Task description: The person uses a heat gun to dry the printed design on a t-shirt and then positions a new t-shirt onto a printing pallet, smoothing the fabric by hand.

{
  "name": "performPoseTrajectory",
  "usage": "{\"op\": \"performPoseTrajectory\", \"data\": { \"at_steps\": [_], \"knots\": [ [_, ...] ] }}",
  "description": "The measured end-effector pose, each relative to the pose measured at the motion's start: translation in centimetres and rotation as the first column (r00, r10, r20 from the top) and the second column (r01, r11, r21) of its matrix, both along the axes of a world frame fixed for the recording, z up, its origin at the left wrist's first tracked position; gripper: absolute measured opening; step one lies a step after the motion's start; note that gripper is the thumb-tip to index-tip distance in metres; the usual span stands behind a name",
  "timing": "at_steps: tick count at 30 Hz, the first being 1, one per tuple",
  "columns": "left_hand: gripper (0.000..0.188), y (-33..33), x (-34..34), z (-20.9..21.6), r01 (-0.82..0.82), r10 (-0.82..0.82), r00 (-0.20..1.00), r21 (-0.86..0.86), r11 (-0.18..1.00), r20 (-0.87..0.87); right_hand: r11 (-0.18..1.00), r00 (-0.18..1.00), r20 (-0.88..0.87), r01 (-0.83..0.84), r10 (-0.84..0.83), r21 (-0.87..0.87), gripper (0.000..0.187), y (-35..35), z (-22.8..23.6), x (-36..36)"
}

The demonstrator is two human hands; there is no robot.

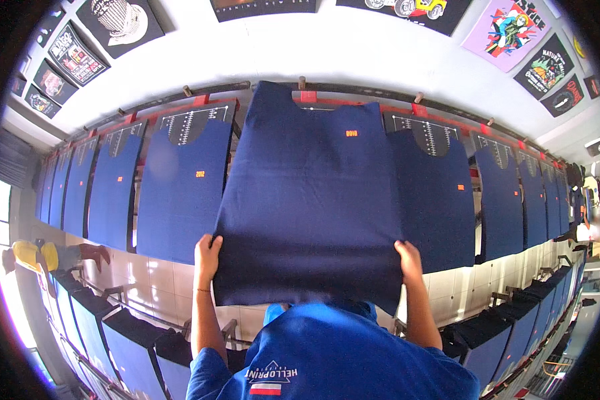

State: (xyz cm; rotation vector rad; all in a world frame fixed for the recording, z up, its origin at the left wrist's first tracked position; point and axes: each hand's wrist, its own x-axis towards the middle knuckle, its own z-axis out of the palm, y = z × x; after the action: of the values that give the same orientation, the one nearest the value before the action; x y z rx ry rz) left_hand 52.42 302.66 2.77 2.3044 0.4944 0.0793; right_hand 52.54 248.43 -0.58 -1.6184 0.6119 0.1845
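Note:
A navy fabric garment panel (307, 200) with a scooped neckline and a small orange print spreads out in front of me, its upper part over a dark board. My left hand (209, 255) is closed on the panel's left edge, low down. On the opposite edge, at about the same height, my right hand (409, 259) grips the cloth, thumb on top. Between my hands the lower part sags in soft folds, and its hem hangs close to my blue shirt (340, 353). Most of the board beneath is hidden by the cloth.
Similar navy panels (180, 187) (433, 200) lie on ruled boards along a rail (233, 87) to both sides. Behind me runs another row of boards with navy panels (133, 347). A person in yellow (30, 257) is at the far left. Printed shirts (510, 33) hang on the wall.

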Motion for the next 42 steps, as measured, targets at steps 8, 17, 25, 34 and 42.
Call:
{"op": "performPoseTrajectory", "data": {
  "at_steps": [8, 17, 25, 34, 42],
  "knots": [
    [0.031, 0.4, -11.9, -8.6, -0.102, 0.101, 0.972, 0.005, 0.995, -0.212, 0.996, 0.913, -0.405, -0.074, 0.051, -0.041, 0.025, 0.6, -4.0, -10.2],
    [0.030, 0.5, -17.1, -11.2, -0.230, 0.192, 0.922, -0.077, 0.970, -0.337, 0.973, 0.891, -0.449, -0.155, 0.065, -0.168, 0.022, 0.2, -5.8, -14.9],
    [0.029, 2.2, -15.6, -10.9, 0.360, -0.374, 0.786, -0.126, 0.924, -0.492, 0.806, 0.862, -0.477, -0.401, 0.172, -0.435, 0.027, 0.2, -6.1, -16.4],
    [0.041, -7.1, 23.4, -5.3, 0.530, -0.610, 0.776, 0.360, 0.767, 0.157, 0.496, 0.692, 0.242, -0.190, 0.680, -0.847, 0.058, 7.7, -1.5, 23.2],
    [0.024, -8.1, 35.1, -9.2, 0.437, -0.609, 0.772, 0.544, 0.716, 0.181, 0.279, 0.685, 0.141, -0.094, 0.714, -0.956, 0.026, 9.0, -6.0, 33.3]
  ]
}}
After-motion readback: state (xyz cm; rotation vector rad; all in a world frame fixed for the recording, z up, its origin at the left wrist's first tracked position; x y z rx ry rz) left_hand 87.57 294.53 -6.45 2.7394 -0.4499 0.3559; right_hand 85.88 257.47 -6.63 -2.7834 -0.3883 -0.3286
